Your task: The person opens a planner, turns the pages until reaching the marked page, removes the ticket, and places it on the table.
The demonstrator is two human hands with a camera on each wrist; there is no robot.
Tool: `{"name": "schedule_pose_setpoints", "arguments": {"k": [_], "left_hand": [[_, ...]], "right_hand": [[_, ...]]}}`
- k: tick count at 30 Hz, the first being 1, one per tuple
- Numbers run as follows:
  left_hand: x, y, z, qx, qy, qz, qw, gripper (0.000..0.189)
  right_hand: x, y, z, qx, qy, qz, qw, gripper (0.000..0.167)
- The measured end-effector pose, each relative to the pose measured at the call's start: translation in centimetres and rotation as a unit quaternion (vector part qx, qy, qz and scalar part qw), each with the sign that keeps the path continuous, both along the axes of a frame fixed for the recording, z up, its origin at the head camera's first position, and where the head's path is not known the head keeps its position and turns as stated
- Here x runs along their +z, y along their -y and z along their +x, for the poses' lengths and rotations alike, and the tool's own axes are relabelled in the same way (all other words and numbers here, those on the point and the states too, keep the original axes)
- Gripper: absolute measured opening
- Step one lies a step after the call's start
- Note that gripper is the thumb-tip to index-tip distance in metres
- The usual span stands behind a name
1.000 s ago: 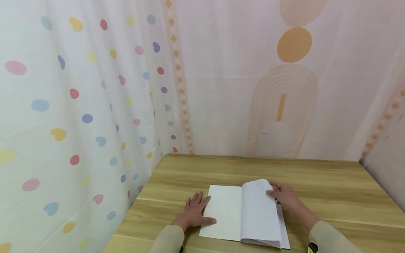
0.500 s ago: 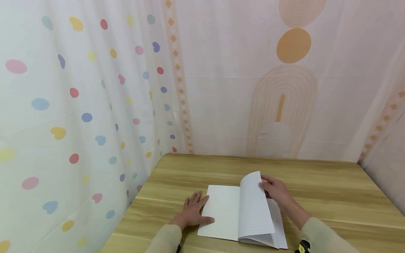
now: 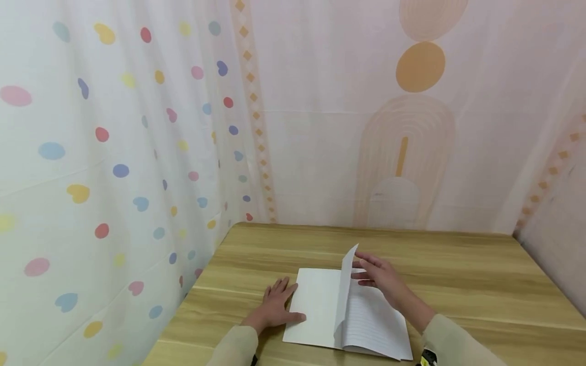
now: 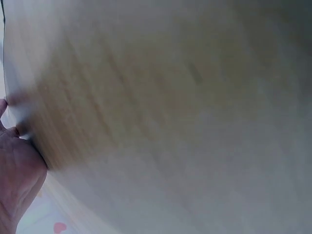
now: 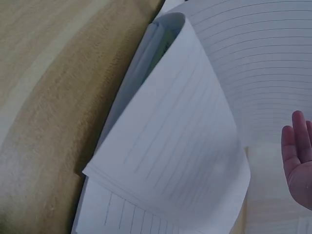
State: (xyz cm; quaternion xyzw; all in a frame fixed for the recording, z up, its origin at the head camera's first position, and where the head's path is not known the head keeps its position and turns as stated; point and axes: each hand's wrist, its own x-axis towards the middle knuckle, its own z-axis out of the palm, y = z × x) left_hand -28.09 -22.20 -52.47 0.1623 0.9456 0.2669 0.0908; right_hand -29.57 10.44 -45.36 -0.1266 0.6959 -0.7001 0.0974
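Observation:
A lined notebook (image 3: 316, 310) lies spread on the table, its left side blank and its right side ruled. One page (image 3: 344, 295) stands almost upright at the middle fold. My right hand (image 3: 382, 277) is at the upper right of that page, fingers extended, the fingertips against or just behind it. The right wrist view shows a curved ruled sheet (image 5: 175, 131), and the right hand (image 5: 300, 165) with straight fingers at the edge. My left hand (image 3: 274, 307) rests spread at the notebook's left edge, thumb on the blank page. Part of the left palm (image 4: 22, 170) shows in the left wrist view.
The notebook sits near the front of a wood-grain table (image 3: 458, 264). A dotted curtain (image 3: 114, 203) hangs along the left, and a pale patterned curtain (image 3: 316, 168) hangs behind the table's far edge. A wall is at the right.
The right hand has moved left with the page, lifting it from the right side to near upright; its pinch on the sheet has loosened into extended fingers. The left hand has stayed in place.

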Motion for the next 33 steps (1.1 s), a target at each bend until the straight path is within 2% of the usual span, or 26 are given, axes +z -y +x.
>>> {"name": "schedule_pose_setpoints", "arguments": {"k": [3, 6, 7, 9, 11, 13, 16, 18, 20, 21, 23, 26, 28, 33], "left_hand": [[0.0, 0.1, 0.0, -0.003, -0.002, 0.008, 1.0, 0.095], [0.1, 0.2, 0.1, -0.005, -0.003, 0.02, 0.9998, 0.091], [0.1, 0.2, 0.2, -0.005, -0.004, 0.023, 0.9997, 0.089], [0.2, 0.3, 0.2, -0.006, -0.005, 0.03, 0.9995, 0.082], [0.3, 0.3, 0.2, -0.005, -0.012, 0.04, 0.9991, 0.073], [0.3, 0.2, 0.1, 0.0, -0.02, 0.056, 0.9982, 0.063], [0.2, 0.1, 0.0, 0.019, -0.029, 0.106, 0.9938, 0.055], [0.2, 0.0, -0.1, 0.029, -0.027, 0.129, 0.9909, 0.056], [0.1, 0.1, -0.2, 0.034, -0.025, 0.134, 0.9901, 0.059], [0.1, 0.1, -0.2, 0.031, -0.023, 0.125, 0.9914, 0.062], [0.1, 0.3, -0.2, 0.019, -0.021, 0.093, 0.9952, 0.073], [0.2, 0.4, -0.1, -0.002, -0.018, 0.044, 0.9989, 0.089], [0.3, 0.4, -0.1, -0.013, -0.015, 0.024, 0.9995, 0.09], [0.6, 0.2, 0.2, -0.018, -0.004, 0.014, 0.9997, 0.086]], "right_hand": [[-0.4, 0.6, 0.3, 0.011, -0.016, 0.015, 0.9997, 0.05], [-1.0, 1.3, 0.6, 0.022, -0.07, 0.061, 0.9954, 0.048], [-1.3, 1.6, 0.7, 0.027, -0.099, 0.086, 0.991, 0.047], [-1.9, 2.0, 1.1, 0.032, -0.165, 0.151, 0.9743, 0.046], [-2.6, 2.4, 1.5, 0.039, -0.231, 0.223, 0.9461, 0.045], [-3.3, 2.7, 1.9, 0.057, -0.287, 0.299, 0.9082, 0.046], [-4.1, 3.0, 2.6, 0.103, -0.325, 0.405, 0.8486, 0.05], [-4.5, 3.2, 3.0, 0.133, -0.329, 0.463, 0.8123, 0.052], [-4.7, 3.3, 3.4, 0.152, -0.325, 0.499, 0.7893, 0.053], [-4.8, 3.3, 3.5, 0.157, -0.321, 0.51, 0.7823, 0.053], [-4.8, 3.4, 3.7, 0.162, -0.321, 0.517, 0.7772, 0.053], [-4.8, 3.5, 3.7, 0.162, -0.316, 0.51, 0.7834, 0.053], [-4.7, 3.4, 3.7, 0.16, -0.313, 0.506, 0.7876, 0.054], [-4.6, 2.8, 3.5, 0.145, -0.323, 0.489, 0.7977, 0.061]]}}
